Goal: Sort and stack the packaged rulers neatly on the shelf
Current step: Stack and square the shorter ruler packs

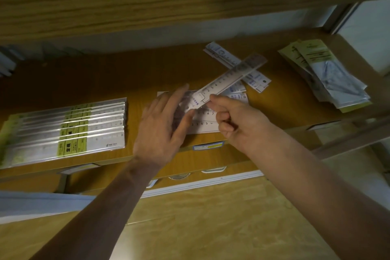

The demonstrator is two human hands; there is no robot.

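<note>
Wooden shelf: right hand pinches a packaged ruler, left hand lies flat, grip released, near the front edge.

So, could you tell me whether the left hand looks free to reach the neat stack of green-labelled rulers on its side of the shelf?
Probably yes: the left hand rests with straight fingers on the white rulers, and bare shelf separates it from the green-labelled stack.

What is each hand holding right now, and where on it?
Right hand pinches a packaged ruler at its near end. Left hand, fingers straight, rests on the ruler stack.
</note>
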